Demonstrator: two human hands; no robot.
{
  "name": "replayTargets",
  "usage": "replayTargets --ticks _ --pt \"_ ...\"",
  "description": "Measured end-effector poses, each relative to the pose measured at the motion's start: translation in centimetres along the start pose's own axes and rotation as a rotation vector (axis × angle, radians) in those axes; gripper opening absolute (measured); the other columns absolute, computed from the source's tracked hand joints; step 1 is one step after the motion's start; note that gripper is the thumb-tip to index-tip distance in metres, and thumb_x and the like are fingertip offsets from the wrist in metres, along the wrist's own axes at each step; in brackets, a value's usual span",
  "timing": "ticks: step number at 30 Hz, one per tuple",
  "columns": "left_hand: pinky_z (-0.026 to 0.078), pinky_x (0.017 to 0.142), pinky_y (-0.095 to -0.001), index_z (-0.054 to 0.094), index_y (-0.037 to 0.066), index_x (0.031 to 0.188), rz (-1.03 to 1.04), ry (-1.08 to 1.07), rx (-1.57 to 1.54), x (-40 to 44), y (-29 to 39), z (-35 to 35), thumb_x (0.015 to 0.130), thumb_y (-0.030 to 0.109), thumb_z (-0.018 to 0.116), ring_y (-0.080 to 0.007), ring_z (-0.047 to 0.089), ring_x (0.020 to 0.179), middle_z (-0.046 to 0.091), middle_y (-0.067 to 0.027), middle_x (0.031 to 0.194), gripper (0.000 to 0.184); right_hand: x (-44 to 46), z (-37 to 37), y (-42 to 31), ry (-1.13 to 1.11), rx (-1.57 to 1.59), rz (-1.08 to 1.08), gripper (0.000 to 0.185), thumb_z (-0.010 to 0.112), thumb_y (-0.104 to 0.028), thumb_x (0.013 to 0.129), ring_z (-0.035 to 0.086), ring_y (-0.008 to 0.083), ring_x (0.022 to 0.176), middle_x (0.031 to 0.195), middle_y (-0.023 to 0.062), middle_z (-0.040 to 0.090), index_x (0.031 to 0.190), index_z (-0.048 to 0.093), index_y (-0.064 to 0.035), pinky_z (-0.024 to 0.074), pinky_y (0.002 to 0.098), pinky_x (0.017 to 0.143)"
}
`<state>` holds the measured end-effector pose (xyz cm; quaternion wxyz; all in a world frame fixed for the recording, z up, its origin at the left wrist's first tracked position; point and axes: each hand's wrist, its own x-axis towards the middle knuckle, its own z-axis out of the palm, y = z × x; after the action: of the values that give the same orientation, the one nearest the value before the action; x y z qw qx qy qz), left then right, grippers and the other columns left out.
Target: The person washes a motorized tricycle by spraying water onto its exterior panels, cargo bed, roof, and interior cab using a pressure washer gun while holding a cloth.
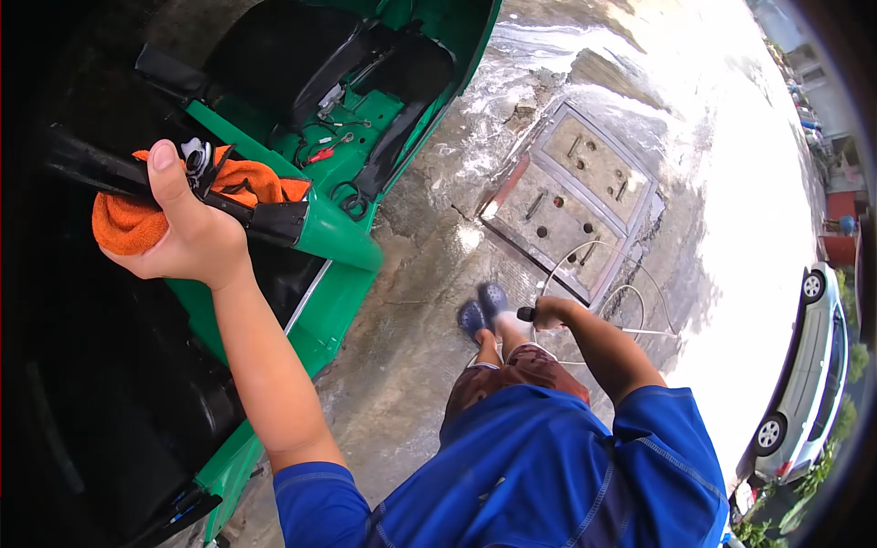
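Note:
My left hand (196, 228) is closed around an orange cloth (128, 224), which is pressed to a black bar (233, 208) on the green vehicle (343, 228). The thumb points up, while the other fingers are mostly hidden behind the cloth. More of the orange cloth drapes over the far side of the bar, beside a small silver and black fitting (195, 157). Down by my legs, my right hand (550, 313) grips a hose with a dark nozzle (526, 314). The pale hose (630, 290) loops out beyond that hand. A whitish blur shows near the nozzle and my shoes.
Black seats (274, 55) and loose wires with a red connector (320, 156) are inside the vehicle. Metal-framed concrete covers (571, 183) with holes and handles are set into the wet ground (411, 301). A silver car (804, 374) is parked at the far right.

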<state>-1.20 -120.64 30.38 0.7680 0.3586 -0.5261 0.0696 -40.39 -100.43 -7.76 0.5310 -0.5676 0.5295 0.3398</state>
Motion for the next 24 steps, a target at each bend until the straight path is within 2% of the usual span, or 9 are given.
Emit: replayTargets --ticks 1,2,5,8,11,17,19,21,24 --pt "0.067 0.082 -0.0310 0.063 -0.011 0.105 -0.008 0.004 -0.004 -0.1 0.2 0.1 0.093 0.006 0.079 -0.0199 0.076 0.087 0.074 -0.0179 0.100 0.026 0.2 1.5 0.6 0.118 -0.033 -0.022 0.032 0.073 -0.022 0.076 0.075 0.0338 0.073 0.080 0.0222 0.075 0.088 0.076 0.0064 0.0605 0.0460 0.066" --pt "0.067 0.082 -0.0314 0.063 -0.011 0.105 -0.014 0.007 -0.008 -0.1 0.3 0.3 0.093 0.006 0.079 -0.0201 0.076 0.087 0.074 -0.0182 0.100 0.026 0.7 2.2 1.2 0.029 0.050 -0.004 0.035 0.076 -0.027 0.075 0.074 0.0355 0.075 0.082 0.0244 0.074 0.089 0.075 0.0056 0.0589 0.0468 0.067" --pt "0.069 0.084 -0.0355 0.061 -0.012 0.106 -0.038 -0.002 0.002 0.0 0.1 0.1 0.093 0.003 0.077 -0.0244 0.076 0.089 0.072 -0.0190 0.102 0.026 -1.3 2.3 0.1 0.226 0.184 -0.473 0.037 0.078 -0.031 0.074 0.073 0.0372 0.075 0.084 0.0264 0.074 0.089 0.075 0.0029 0.0571 0.0485 0.069" --pt "0.068 0.080 -0.0327 0.058 -0.012 0.108 -0.029 0.021 -0.044 -0.2 0.2 0.5 0.092 0.004 0.079 -0.0220 0.074 0.087 0.071 -0.0195 0.102 0.032 -4.8 -0.3 -2.3 0.313 0.388 -0.563 0.038 0.079 -0.029 0.075 0.072 0.0419 0.082 0.087 0.0269 0.073 0.101 0.074 -0.0020 0.0550 0.0483 0.075" --pt "0.068 0.082 -0.0349 0.056 -0.013 0.111 -0.030 0.039 -0.031 -0.4 0.2 0.5 0.092 0.003 0.077 -0.0246 0.075 0.090 0.070 -0.0213 0.105 0.033 -8.0 -2.6 -2.5 0.559 0.420 -0.637 0.037 0.079 -0.028 0.079 0.072 0.0408 0.082 0.086 0.0258 0.072 0.105 0.073 -0.0021 0.0548 0.0480 0.074" --pt "0.068 0.089 -0.0373 0.053 -0.012 0.120 -0.089 0.014 0.067 -0.4 0.6 0.0 0.096 0.013 0.077 -0.0266 0.072 0.099 0.066 -0.0202 0.115 0.042 -11.8 -4.2 3.0 0.681 0.738 -0.391 0.044 0.081 -0.039 0.086 0.072 0.0444 0.089 0.088 0.0256 0.073 0.111 0.074 -0.0041 0.0547 0.0498 0.080" --pt "0.067 0.088 -0.0351 0.053 -0.011 0.122 -0.120 0.046 0.112 -0.7 0.9 0.1 0.096 0.017 0.079 -0.0252 0.072 0.098 0.066 -0.0189 0.114 0.045 -12.4 -3.2 6.0 0.856 0.689 -0.462 0.044 0.080 -0.041 0.089 0.072 0.0422 0.098 0.102 0.0245 0.074 0.115 0.074 -0.0060 0.0542 0.0482 0.085" --pt "0.066 0.082 -0.0315 0.055 -0.009 0.122 -0.140 0.077 0.234 -1.1 2.1 0.5 0.097 0.024 0.080 -0.0224 0.072 0.096 0.068 -0.0174 0.112 0.049 -12.3 -1.5 9.6 1.065 0.680 -0.501 0.045 0.080 -0.039 0.090 0.072 0.0415 0.100 0.104 0.0227 0.074 0.122 0.072 -0.0079 0.0544 0.0466 0.086" --pt "0.063 0.080 -0.0327 0.058 -0.006 0.121 -0.232 0.157 0.457 -2.0 4.6 2.0 0.093 0.033 0.084 -0.0224 0.072 0.093 0.070 -0.0160 0.113 0.055 -16.3 -2.0 14.1 0.975 0.887 -0.361 0.046 0.078 -0.037 0.091 0.071 0.0412 0.096 0.103 0.0221 0.074 0.127 0.071 -0.0099 0.0545 0.0450 0.087"
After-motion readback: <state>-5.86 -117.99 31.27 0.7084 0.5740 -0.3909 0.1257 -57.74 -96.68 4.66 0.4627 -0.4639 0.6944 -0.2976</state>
